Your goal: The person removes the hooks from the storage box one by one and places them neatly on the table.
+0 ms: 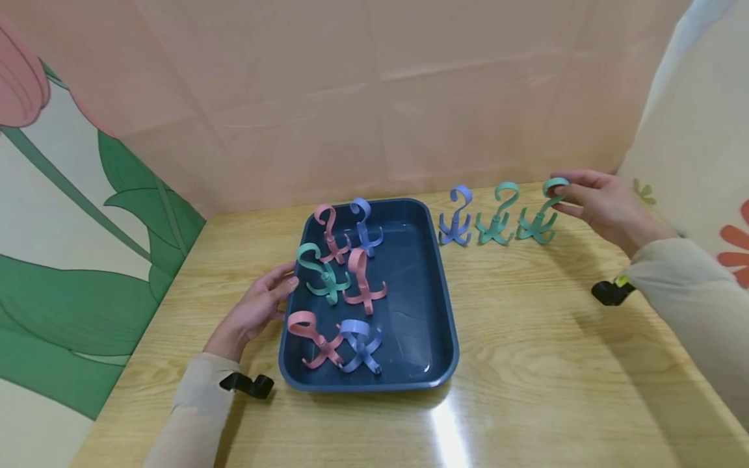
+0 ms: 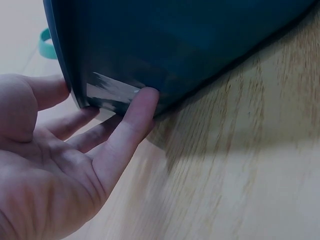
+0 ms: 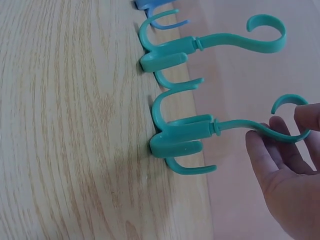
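My right hand [image 1: 608,201] pinches the curled top of a green multi-prong hanging hook [image 1: 536,227], which stands upright with its prongs on the table. In the right wrist view, the fingers and thumb of that hand [image 3: 292,185] surround the hook's upper curl. At the left side of a dark blue tray [image 1: 449,312], my left hand [image 1: 257,311] grips the edge, thumb at the rim. Seen from the left wrist, its fingertips [image 2: 145,97] lie against the tray's outer wall [image 2: 200,40]. Three pink, two blue and one green hook [image 1: 329,286] stand inside the tray's left half.
Beside the held hook stand another green hook [image 1: 494,227] and a blue hook [image 1: 455,227], in a row right of the tray. The wooden table [image 1: 526,364] meets a pink covered wall [image 1: 374,97] at the back. Patterned cloth [image 1: 702,149] hangs at the right.
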`<action>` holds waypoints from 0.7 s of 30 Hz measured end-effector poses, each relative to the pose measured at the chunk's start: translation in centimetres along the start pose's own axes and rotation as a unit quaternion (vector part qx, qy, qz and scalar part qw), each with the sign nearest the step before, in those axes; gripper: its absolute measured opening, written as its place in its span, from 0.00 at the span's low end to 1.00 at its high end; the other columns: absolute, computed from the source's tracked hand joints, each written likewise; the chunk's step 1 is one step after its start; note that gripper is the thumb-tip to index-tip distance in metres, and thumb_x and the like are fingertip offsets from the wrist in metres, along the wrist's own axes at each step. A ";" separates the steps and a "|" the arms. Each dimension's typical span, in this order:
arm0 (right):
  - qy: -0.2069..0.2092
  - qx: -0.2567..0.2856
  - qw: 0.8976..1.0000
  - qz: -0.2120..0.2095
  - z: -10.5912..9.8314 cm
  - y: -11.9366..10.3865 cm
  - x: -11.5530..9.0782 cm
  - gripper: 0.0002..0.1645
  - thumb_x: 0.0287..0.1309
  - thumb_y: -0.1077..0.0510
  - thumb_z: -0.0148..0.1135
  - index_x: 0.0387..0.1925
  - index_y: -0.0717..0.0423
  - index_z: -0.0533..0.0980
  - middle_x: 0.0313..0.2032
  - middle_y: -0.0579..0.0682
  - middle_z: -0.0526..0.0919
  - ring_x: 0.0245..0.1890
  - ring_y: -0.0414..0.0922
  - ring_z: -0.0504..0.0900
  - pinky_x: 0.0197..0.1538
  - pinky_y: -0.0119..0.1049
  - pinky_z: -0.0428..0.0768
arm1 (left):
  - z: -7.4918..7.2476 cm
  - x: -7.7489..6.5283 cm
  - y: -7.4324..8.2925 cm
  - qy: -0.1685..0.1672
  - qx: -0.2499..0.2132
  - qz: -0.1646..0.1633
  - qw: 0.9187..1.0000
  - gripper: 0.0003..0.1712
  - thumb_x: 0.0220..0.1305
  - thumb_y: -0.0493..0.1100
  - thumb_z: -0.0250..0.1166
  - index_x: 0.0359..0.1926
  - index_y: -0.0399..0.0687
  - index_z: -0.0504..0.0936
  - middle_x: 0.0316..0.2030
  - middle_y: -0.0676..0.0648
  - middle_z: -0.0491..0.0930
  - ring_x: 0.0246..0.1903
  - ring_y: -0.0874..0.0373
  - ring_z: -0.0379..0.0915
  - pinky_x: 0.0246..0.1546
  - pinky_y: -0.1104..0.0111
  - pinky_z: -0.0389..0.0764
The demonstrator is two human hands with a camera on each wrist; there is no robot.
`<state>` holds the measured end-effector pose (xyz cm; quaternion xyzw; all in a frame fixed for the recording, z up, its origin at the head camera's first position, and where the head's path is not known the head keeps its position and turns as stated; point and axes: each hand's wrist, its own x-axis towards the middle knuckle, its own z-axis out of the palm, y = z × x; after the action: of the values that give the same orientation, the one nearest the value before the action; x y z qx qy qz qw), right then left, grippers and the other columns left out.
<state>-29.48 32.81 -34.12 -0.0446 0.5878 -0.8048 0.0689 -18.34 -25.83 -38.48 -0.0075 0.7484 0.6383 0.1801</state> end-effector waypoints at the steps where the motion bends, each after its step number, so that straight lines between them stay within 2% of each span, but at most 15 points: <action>1: -0.002 0.000 1.000 0.000 -0.1 0.0 0.0 0.15 0.66 0.73 0.58 0.47 0.59 0.84 0.41 0.52 0.87 0.43 0.44 0.85 0.47 0.37 0.83 | 0.0 0.0 0.0 0.000 0.000 0.001 1.000 0.34 0.79 0.52 0.52 0.79 0.50 0.55 0.72 0.38 0.63 0.67 0.39 0.65 0.49 0.49 0.81; 8: -0.023 -0.004 1.000 -0.003 -0.5 0.2 -0.2 0.21 0.67 0.76 0.53 0.52 0.57 0.83 0.43 0.51 0.86 0.45 0.44 0.85 0.47 0.38 0.84 | 0.0 0.0 0.1 -0.002 -0.001 0.005 1.000 0.34 0.78 0.52 0.53 0.78 0.49 0.55 0.72 0.38 0.63 0.66 0.39 0.65 0.49 0.49 0.81; 16: -0.042 0.012 0.999 0.002 -1.0 0.0 -0.1 0.22 0.70 0.75 0.50 0.55 0.56 0.82 0.47 0.50 0.86 0.47 0.44 0.85 0.47 0.36 0.83 | -0.1 0.1 -0.1 0.000 -0.001 0.004 1.000 0.34 0.78 0.52 0.53 0.78 0.50 0.56 0.72 0.39 0.63 0.66 0.39 0.65 0.48 0.49 0.81; 21: -0.046 0.002 0.999 -0.005 -1.3 -0.4 -0.2 0.24 0.70 0.75 0.48 0.57 0.55 0.81 0.52 0.46 0.82 0.48 0.41 0.84 0.47 0.34 0.83 | -0.1 0.1 -0.1 0.000 -0.002 0.006 1.000 0.33 0.79 0.51 0.52 0.78 0.50 0.56 0.71 0.38 0.63 0.66 0.39 0.66 0.48 0.50 0.81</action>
<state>-29.54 34.12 -34.17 -0.0841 0.5822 -0.8034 0.0917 -18.38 -25.90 -38.61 -0.0031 0.7474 0.6405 0.1766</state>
